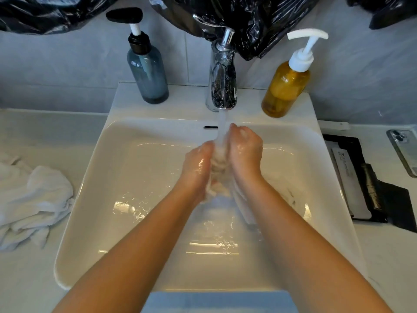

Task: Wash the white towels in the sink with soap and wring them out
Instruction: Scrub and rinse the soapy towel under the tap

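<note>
— Where is the towel (217,160) being washed?
— Bunched up between both sets of fingers, over the sink (135,168), right under the water stream (222,122) from the faucet (222,86).
— How do the fingers lie?
— The left hand (198,163) curls round the wet cloth. The right hand (246,147) bends its fingers (240,132) over the top and grips it too.
— Any other towels?
— A white pile (33,199) on the table (45,132), well left of the left fingers. An amber pump bottle (285,86) stands beyond the right fingers and a blue pump bottle (147,73) beyond the left.

Black plastic sheeting (259,21) drapes pale wall tiles (67,64) above white countertop (33,132).
</note>
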Available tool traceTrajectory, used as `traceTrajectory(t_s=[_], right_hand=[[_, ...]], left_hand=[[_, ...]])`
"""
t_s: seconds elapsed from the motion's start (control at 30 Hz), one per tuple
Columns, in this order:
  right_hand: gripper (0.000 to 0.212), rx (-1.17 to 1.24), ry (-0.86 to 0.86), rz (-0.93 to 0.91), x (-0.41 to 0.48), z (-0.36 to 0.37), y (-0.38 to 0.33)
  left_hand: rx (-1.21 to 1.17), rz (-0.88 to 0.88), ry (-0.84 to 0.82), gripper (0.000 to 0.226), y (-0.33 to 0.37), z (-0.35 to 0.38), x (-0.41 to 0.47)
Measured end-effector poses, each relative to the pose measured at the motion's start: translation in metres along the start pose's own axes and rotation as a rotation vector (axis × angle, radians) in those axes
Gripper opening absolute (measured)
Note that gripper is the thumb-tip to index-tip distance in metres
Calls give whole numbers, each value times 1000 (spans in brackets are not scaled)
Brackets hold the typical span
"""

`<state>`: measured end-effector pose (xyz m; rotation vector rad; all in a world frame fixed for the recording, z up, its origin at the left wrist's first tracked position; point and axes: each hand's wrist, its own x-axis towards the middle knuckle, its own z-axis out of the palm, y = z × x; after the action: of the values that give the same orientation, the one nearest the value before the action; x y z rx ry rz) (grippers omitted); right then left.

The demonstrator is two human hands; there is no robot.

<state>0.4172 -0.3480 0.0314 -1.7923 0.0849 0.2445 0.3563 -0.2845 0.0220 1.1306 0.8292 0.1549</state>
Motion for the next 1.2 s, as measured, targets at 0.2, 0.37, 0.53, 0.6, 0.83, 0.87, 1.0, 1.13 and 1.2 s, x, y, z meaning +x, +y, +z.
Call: traceTrajectory(t_s=[0.2, 0.37, 0.53, 0.6, 0.83, 0.87, 1.0, 1.13, 1.2], right_hand=[[33, -35, -375, 135, 4, -26, 9], [25, 197, -389, 205, -1, -25, -4], [23, 400, -252, 306, 12, -47, -11], [26, 499, -270, 410, 11, -53, -10], [14, 408, -307, 142, -13, -41, 5], [18, 342, -265, 79, -19, -33, 9], [19, -30, 64, -274, -26, -9, 19], [13, -123, 149, -359, -16, -4, 16], [16, -76, 111, -253, -12, -1, 18]], left_hand=[[688, 242, -111, 18, 20, -78, 9], [1025, 131, -567, 53, 31, -78, 1], [673, 72, -617, 66, 26, -85, 9], [186, 4, -587, 52, 15, -74, 15], [-415, -58, -262, 34, -3, 2, 15], [-341, -74, -249, 43, -2, 12, 10], [-81, 90, -126, 30, -7, 30, 7], [54, 194, -76, 21, -6, 25, 11], [74, 121, -41, 30, -8, 18, 13]])
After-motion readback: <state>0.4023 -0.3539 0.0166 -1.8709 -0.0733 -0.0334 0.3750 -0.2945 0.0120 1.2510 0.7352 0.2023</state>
